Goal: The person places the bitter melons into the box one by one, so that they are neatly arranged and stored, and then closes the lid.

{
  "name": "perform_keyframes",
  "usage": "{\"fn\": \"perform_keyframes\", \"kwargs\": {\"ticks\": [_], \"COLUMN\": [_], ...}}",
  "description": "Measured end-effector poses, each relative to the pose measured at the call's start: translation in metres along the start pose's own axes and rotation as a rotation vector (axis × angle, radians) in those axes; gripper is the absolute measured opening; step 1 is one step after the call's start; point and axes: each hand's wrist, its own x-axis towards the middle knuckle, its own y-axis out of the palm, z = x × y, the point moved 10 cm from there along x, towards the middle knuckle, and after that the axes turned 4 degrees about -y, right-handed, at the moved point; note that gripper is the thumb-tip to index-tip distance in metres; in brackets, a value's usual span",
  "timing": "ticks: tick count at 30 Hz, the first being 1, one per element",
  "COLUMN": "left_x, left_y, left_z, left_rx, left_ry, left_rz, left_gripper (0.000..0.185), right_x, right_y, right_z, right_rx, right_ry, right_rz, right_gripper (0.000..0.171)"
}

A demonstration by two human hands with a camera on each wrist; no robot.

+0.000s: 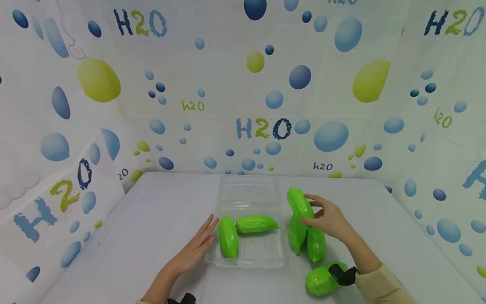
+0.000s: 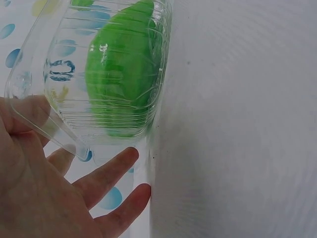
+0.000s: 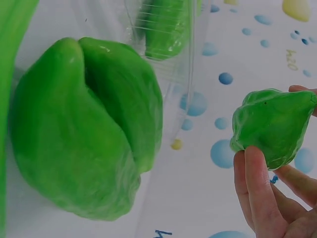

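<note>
1. Nearest the camera, low down, is the black gadget (image 1: 184,299) on your left wrist.
2. Your left hand (image 1: 194,248) is spread, fingers mostly straight, right beside the clear box (image 1: 262,252); you can't tell if it touches.
3. Inside the box, a first green fruit (image 1: 228,237) points at you and a second green fruit (image 1: 256,224) lies sideways.
4. Two green fruits (image 1: 316,247) sit together on the white table (image 1: 163,207), just right of the box.
5. Above them, your right hand (image 1: 334,219) pinches the top green fruit (image 1: 300,202).
6. One last green fruit (image 1: 320,281) lies closer, by your right wrist.
</note>
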Motion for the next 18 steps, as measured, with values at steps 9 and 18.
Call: {"fn": "perform_keyframes", "kwargs": {"ticks": [9, 18], "left_x": [-0.001, 0.0], "left_y": [0.0, 0.0], "left_z": [-0.004, -0.003], "left_rx": [-0.018, -0.005], "left_ry": [0.013, 0.013], "left_rz": [0.004, -0.001], "left_gripper": [0.048, 0.048], "right_x": [0.008, 0.011], "right_y": [0.007, 0.015], "right_z": [0.007, 0.019], "right_rx": [0.019, 0.05], "right_ry": [-0.021, -0.031], "right_rz": [0.017, 0.034], "right_gripper": [0.071, 0.07]}}
